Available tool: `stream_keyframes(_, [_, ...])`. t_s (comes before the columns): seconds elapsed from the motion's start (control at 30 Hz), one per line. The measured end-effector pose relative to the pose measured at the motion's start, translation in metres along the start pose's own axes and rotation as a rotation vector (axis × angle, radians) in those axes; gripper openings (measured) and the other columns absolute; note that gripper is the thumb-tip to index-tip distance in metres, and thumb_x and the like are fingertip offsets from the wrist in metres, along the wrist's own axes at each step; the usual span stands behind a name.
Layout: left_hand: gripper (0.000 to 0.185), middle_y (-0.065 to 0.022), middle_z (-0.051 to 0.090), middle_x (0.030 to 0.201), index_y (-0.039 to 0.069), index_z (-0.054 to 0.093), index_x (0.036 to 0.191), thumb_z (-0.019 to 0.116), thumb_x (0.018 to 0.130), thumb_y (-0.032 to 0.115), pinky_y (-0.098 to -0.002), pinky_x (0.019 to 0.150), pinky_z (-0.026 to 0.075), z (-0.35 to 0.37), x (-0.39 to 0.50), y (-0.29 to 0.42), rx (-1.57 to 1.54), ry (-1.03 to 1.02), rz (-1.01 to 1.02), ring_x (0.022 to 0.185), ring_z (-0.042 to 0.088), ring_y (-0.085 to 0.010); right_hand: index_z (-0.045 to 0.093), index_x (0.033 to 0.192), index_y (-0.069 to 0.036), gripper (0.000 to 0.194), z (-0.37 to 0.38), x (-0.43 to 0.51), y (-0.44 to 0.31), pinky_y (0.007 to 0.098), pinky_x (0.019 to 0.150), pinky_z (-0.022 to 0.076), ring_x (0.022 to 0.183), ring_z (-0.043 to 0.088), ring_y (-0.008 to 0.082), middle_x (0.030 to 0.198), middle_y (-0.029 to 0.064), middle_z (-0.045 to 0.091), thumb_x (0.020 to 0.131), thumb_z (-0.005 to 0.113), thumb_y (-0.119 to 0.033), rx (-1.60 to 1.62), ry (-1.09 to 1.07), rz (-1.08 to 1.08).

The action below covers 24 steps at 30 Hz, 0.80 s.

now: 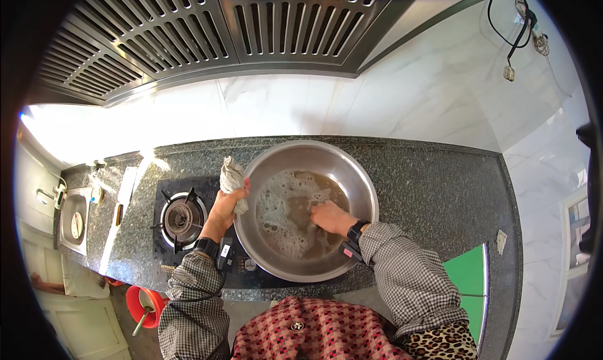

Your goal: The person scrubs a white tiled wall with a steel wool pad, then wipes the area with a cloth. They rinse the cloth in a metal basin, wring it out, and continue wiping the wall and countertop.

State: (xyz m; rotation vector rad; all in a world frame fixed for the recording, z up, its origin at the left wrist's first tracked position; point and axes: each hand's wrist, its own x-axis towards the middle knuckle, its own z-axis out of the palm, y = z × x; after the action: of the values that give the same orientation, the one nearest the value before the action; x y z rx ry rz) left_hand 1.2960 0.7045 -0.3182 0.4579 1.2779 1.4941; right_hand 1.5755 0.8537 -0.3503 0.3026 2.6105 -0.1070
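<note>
A large stainless steel basin [362, 190] stands before me on the cooktop and the counter, holding murky, foamy water [297, 204]. My left hand [226, 205] grips a bunched, pale cloth [232, 175] at the basin's left rim. Inside the basin, my right hand [332, 218] dips its fingertips into the suds. The water hides those fingertips, so I cannot tell whether they hold anything.
Left of the basin is a black gas cooktop with a burner [179, 216]. Farther left lie a knife [123, 195] and a small sink [74, 204]. A slotted range hood [226, 30] hangs above. On the floor stands a red bucket [143, 306]; a crumpled scrap [501, 242] lies at right.
</note>
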Motion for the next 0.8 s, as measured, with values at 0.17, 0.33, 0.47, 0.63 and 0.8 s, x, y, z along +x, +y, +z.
stream_keyframes(0.17, [0.055, -0.0137, 0.054, 0.133, -0.006, 0.049, 0.132, 0.062, 0.081, 0.009, -0.0374, 0.103, 0.041, 0.001, 0.0, 0.004, -0.024, -0.002, -0.023, 0.128, 0.048, -0.0243, 0.066, 0.117, -0.012, 0.033, -0.029, -0.071, 0.076, 0.0479, 0.12, 0.0124, 0.143, 0.029, 0.0244, 0.137, 0.0062, 0.054, 0.095, 0.051, -0.03, 0.113, 0.072, 0.002])
stream_keyframes(0.33, [0.047, -0.0114, 0.059, 0.123, -0.004, 0.054, 0.126, 0.063, 0.08, 0.003, -0.0359, 0.097, 0.044, 0.003, 0.002, 0.0, -0.027, 0.031, -0.017, 0.117, 0.055, -0.0227, 0.054, 0.134, -0.009, 0.051, -0.01, -0.152, 0.047, 0.05, 0.12, 0.0032, 0.147, 0.019, 0.0263, 0.148, 0.0099, 0.043, 0.1, 0.039, -0.043, -0.058, 0.191, 0.099])
stream_keyframes(0.47, [0.039, -0.0093, 0.063, 0.112, -0.002, 0.06, 0.118, 0.065, 0.079, 0.0, -0.0339, 0.091, 0.047, 0.008, 0.003, -0.002, -0.038, 0.06, 0.031, 0.103, 0.061, -0.0198, 0.058, 0.126, -0.008, 0.049, 0.005, -0.147, -0.041, 0.0557, 0.115, 0.0185, 0.135, 0.04, 0.0251, 0.139, 0.0138, 0.05, 0.098, 0.041, -0.046, 0.4, -0.022, 0.032])
stream_keyframes(0.63, [0.034, -0.0072, 0.066, 0.103, -0.001, 0.063, 0.112, 0.069, 0.079, 0.004, -0.0333, 0.085, 0.049, 0.01, -0.002, -0.004, -0.09, 0.131, 0.082, 0.095, 0.064, -0.0191, 0.061, 0.112, -0.006, 0.028, -0.021, -0.089, -0.051, 0.0451, 0.092, 0.0446, 0.104, 0.061, 0.0304, 0.115, 0.0144, 0.063, 0.092, 0.059, -0.025, 0.771, 0.486, 0.089])
stream_keyframes(0.8, [0.034, -0.0045, 0.065, 0.099, 0.001, 0.064, 0.11, 0.071, 0.077, 0.003, -0.0316, 0.076, 0.05, 0.007, -0.013, -0.013, -0.163, 0.269, 0.168, 0.087, 0.062, -0.0156, 0.055, 0.13, -0.011, 0.051, -0.034, -0.1, -0.008, 0.0594, 0.112, 0.0178, 0.134, 0.041, 0.0337, 0.133, 0.0166, 0.055, 0.08, 0.06, 0.001, 0.275, 0.502, 0.331])
